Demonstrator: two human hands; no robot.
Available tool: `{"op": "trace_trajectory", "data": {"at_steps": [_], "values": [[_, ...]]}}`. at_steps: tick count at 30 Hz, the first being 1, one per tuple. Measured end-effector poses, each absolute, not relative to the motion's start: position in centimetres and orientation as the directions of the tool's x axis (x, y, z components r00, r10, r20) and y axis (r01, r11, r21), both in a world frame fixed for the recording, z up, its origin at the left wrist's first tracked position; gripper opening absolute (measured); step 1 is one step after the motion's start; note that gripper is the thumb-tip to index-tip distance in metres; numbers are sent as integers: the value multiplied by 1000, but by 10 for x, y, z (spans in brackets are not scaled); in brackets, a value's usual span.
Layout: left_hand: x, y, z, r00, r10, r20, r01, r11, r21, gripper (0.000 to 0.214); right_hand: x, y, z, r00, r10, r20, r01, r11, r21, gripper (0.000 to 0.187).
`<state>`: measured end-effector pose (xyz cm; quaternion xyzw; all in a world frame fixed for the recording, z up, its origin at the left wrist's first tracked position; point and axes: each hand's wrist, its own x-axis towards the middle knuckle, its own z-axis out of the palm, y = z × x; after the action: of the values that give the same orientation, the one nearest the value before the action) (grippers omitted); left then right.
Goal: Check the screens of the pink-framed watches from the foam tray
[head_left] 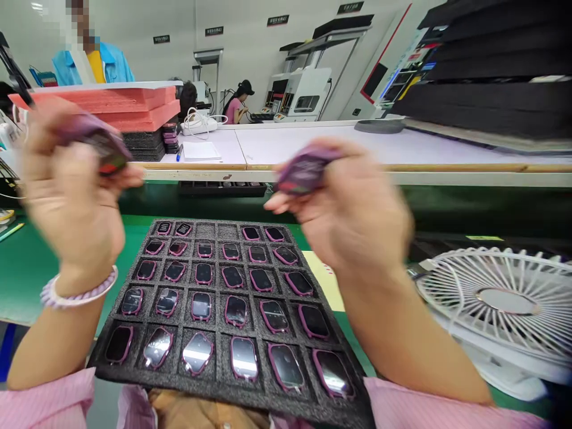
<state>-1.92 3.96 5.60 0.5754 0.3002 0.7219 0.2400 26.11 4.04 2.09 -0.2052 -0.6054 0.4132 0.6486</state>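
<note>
Both hands are raised above the far side of a black foam tray [218,341], blurred by motion. My left hand [74,179], at the left, grips a purple-framed smartwatch [105,146] with a dark face. In my right hand [353,202], fingers close round a second purple smartwatch [306,170]. Rows of similar purple-rimmed smartwatches [243,357] lie in the tray's square pockets, mostly with dark glossy faces up. Two pockets [217,231] in the far row hold nothing. Two watches [183,229] at the far left show lit white text.
A white fan [504,301] stands at the right. Ahead runs a shelf [286,149] bearing pink foam blocks [147,107], a notepad [201,150] and stacked black trays [496,77]. Under it sits another dark tray [223,188]. People [236,104] are beyond the shelf.
</note>
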Motion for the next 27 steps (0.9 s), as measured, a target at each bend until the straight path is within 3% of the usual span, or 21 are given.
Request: {"op": "trace_trajectory", "data": {"at_steps": [2,5,9,12,15,18,23,27], "values": [[-6,55,39,-133,750,648,-57,-659,750,32,250,57,5,-191,859,476,-325,402,-856,48],[16,84,1,166,948,273,36,-282,959,35,237,87,-33,-301,930,213,-216,151,-965,46],[33,112,-43,296,953,63,295,-154,943,57,233,109,-72,-326,945,16,-50,-1,-999,33],[36,130,-62,335,942,27,393,-165,905,69,236,113,-81,-355,935,-14,30,-3,-1000,53],[31,147,-73,371,928,30,535,-240,810,68,238,120,-82,-383,924,-17,158,47,-986,67],[23,160,-79,412,910,56,685,-350,639,65,240,133,-82,-377,926,17,348,159,-924,61],[13,165,-81,480,877,-2,822,-449,351,62,240,149,-84,-370,922,117,671,352,-653,42],[19,163,-68,489,872,-42,859,-472,201,73,250,149,-76,-368,921,125,789,381,-482,52]]}}
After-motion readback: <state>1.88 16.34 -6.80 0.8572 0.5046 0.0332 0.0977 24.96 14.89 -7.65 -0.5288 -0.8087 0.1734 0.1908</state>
